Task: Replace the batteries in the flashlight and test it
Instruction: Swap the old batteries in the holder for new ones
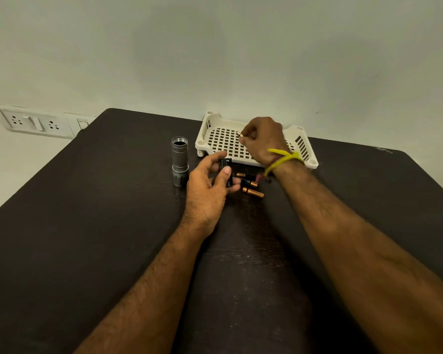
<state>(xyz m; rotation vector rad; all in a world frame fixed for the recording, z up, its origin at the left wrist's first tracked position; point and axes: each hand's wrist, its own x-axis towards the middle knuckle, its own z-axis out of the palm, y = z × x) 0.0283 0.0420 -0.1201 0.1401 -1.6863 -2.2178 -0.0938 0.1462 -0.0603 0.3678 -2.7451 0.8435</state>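
Observation:
A grey flashlight body (pixel 179 162) stands head-down on the dark table (pixel 87 226), its threaded end open at the top. My left hand (pixel 207 185) holds a black battery holder (pixel 226 172) just right of it. Three copper-and-black batteries (pixel 252 191) lie on the table beside that hand. My right hand (pixel 264 141) is over the white slotted tray (pixel 223 141), pinching a battery (pixel 240 134) whose tip shows at the fingertips. A yellow thread is tied round my right wrist.
The tray stands at the table's far edge against the wall. A switch and socket panel (pixel 33 122) is on the wall at the left. The table's rounded corners show at the far left and right.

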